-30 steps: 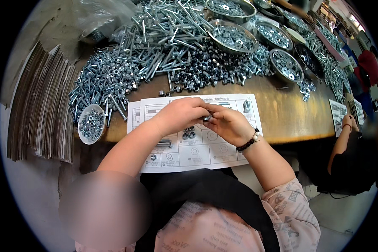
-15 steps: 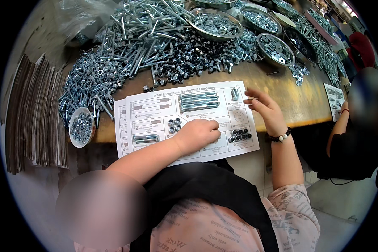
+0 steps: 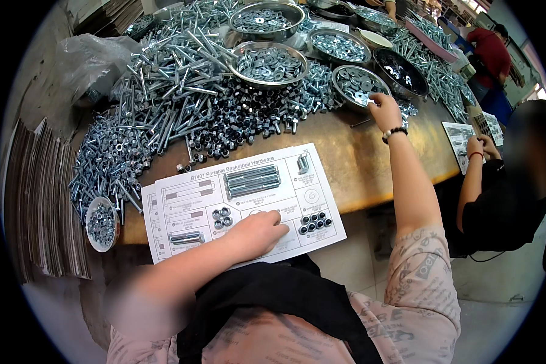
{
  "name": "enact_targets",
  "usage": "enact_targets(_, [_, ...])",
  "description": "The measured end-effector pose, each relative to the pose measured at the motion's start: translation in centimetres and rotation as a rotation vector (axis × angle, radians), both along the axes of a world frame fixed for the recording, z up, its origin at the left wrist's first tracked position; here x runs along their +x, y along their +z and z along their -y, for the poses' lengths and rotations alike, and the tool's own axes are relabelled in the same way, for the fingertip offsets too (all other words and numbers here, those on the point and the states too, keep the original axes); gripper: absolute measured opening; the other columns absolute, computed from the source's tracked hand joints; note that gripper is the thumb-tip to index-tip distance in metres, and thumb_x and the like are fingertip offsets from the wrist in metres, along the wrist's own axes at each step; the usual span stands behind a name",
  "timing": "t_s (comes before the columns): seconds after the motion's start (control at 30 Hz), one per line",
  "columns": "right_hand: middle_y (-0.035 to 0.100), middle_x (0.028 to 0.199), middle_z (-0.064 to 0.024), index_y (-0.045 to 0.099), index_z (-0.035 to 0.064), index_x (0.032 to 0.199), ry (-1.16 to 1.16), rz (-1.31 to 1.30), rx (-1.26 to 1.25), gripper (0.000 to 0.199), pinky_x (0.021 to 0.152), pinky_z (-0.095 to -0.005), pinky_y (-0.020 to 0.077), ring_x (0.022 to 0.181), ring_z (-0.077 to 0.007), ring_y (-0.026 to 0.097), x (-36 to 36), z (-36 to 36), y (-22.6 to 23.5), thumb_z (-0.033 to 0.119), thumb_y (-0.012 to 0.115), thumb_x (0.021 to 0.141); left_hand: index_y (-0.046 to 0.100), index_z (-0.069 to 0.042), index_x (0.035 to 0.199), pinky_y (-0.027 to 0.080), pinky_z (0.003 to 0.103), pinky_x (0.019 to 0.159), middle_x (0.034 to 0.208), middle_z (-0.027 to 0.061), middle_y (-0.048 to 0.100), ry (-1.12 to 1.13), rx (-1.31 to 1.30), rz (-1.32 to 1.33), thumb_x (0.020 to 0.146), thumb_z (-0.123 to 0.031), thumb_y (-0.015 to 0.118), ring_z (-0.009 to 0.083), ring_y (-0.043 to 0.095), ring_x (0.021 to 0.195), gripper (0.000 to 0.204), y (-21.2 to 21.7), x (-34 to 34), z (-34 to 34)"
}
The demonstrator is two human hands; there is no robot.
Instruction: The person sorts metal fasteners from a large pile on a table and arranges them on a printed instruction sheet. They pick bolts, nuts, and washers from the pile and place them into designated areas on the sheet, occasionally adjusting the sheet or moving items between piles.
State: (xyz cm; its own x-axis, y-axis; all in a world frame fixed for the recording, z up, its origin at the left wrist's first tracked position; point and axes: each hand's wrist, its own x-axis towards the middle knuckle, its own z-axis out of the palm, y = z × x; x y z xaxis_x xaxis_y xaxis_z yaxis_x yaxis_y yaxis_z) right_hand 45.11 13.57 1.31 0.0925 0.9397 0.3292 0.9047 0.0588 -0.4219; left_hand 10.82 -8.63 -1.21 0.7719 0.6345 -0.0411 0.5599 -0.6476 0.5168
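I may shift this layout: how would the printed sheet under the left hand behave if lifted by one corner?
The printed sheet looks like thin paper, so it would probably bend. The long bolts on it look metallic and loose, so they might make it sag, then slide or roll.

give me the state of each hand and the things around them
printed sheet, lying flat
left hand, curled on the sheet
nearest washer bowl, filled
right hand, at that bowl's edge, hold unclear
white bowl, filled
black-centred nuts, in two rows on the sheet
plastic bag, crumpled
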Motion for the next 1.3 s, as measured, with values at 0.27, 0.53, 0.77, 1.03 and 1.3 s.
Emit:
enact_targets(0.27, [0.064,0.099,-0.0126,0.066,0.0101,0.099,0.151,0.121,-0.294,0.031,0.083,-0.0344,0.0452,0.094,-0.0276,0.059,-2.8,-4.9,1.0,0.029,0.063,0.075,0.056,-0.003,0.085,0.047,0.041,0.069,0.084,0.0163,0.050,0.083,-0.059,0.050,0.071,-0.004,0.052,0.0336,0.055,0.078,0.015,0.1,0.3,0.4])
enact_targets(0.53, [0.064,0.091,-0.0142,0.066,0.0093,0.094,-0.049,0.067,-0.090,0.022,0.077,-0.0358,0.0467,0.087,-0.0295,0.061,-2.4,-5.2,-0.8,0.024,0.060,0.079,0.055,-0.002,0.085,0.046,0.041,0.069,0.083,0.0164,0.050,0.077,-0.020,0.117,0.071,-0.004,0.051,0.0337,0.054,0.077,0.014,0.1,0.2,0.6])
enact_targets(0.77, [0.065,0.082,-0.0111,0.062,0.0019,0.094,0.201,-0.501,-0.201,0.021,0.067,-0.0278,0.0464,0.073,-0.0169,0.061,-8.9,3.4,1.6,0.019,0.057,0.082,0.057,-0.001,0.089,0.047,0.040,0.067,0.083,0.0151,0.052,0.102,0.021,0.001,0.070,-0.005,0.056,0.0324,0.055,0.074,0.020,-0.5,0.4,0.8])
enact_targets(1.03, [0.061,0.084,-0.0110,0.060,0.0058,0.088,0.737,0.034,0.003,0.014,0.069,-0.0378,0.0467,0.078,-0.0300,0.058,-11.6,14.8,-3.3,0.011,0.060,0.076,0.054,-0.002,0.100,0.047,0.038,0.074,0.094,0.0160,0.051,0.122,-0.061,-0.005,0.068,-0.008,0.059,0.0323,0.056,0.084,0.033,0.5,0.2,0.9])
enact_targets(1.3, [0.060,0.088,-0.0066,0.060,0.0084,0.087,0.925,0.192,-0.067,0.017,0.071,-0.0346,0.0473,0.084,-0.0254,0.058,-8.9,16.0,-2.0,0.012,0.064,0.071,0.052,-0.003,0.107,0.047,0.038,0.076,0.099,0.0152,0.051,0.147,-0.043,0.046,0.068,-0.011,0.063,0.0317,0.056,0.087,0.042,1.8,-1.4,1.4])
